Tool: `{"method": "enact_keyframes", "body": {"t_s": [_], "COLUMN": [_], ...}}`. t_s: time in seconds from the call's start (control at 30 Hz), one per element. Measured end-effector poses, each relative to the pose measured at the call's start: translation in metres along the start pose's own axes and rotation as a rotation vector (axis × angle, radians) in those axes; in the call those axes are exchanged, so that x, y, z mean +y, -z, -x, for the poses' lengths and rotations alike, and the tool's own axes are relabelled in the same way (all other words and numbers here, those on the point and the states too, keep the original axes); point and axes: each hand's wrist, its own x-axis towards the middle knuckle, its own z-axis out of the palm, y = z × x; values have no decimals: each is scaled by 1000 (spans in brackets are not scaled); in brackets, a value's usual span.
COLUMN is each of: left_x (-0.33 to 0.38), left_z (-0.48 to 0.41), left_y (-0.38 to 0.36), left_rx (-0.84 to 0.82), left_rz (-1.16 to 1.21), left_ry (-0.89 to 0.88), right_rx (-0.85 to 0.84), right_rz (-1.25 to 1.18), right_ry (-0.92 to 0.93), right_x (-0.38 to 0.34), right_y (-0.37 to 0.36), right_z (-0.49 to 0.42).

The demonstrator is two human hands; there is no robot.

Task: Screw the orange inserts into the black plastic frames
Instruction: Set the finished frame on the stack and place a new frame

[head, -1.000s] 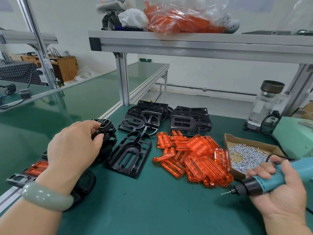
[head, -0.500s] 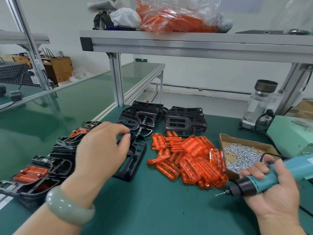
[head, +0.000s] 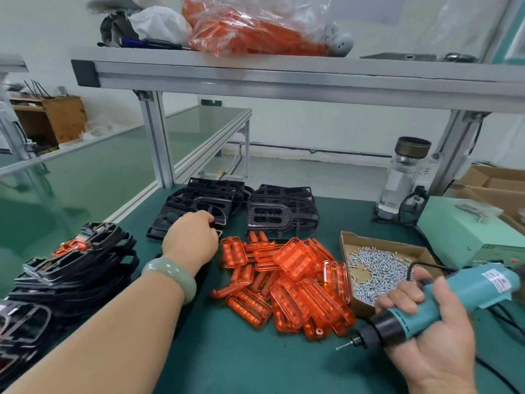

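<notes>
Fingers (head: 208,220) of the left hand (head: 191,240) were curled down onto the rim of a black frame (head: 196,207) at the back of the desk (head: 244,362), closing on its near edge, though whether they had a firm pinch on it I could not tell. The right hand (head: 431,331) was clamped around a teal driver (head: 443,304), its bit pointing left and hovering just above the desk, touching nothing.

By my judgement the job was partly done. At the left edge stood a stack (head: 74,268) of frames; the top 1 carried an orange insert already seated, and the ones beneath looked assembled too, though they were too overlapped to count. Left to do: 2 groups of bare frames at the back, the one under the left hand and a second (head: 281,213) just beside it on the right. A loose heap of inserts (head: 289,280) lay in the middle, near both hands, and a cardboard tray (head: 348,240) of screws (head: 375,268) sat touching the heap's right side. More orange parts in a plastic bag (head: 255,27) rested on the shelf (head: 284,78) above.

So the step in hand seemed to be fetching the next bare frame; no insert was placed and no screw was on the bit yet.
</notes>
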Motion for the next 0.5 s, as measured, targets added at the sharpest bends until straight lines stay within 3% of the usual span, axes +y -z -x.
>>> {"method": "enact_keyframes", "body": {"t_s": [0.27,0.5], "left_x": [-20,-22], "left_z": [-32,-41], "left_y": [0,2], "left_rx": [-21,-142], "left_rz": [-313,-308], "left_ry": [98,92], "right_rx": [17,20], "right_rz": [-40,-46], "right_ry": [-12,-15], "right_x": [1,2], "right_y": [0,0], "right_z": [-7,-8]}}
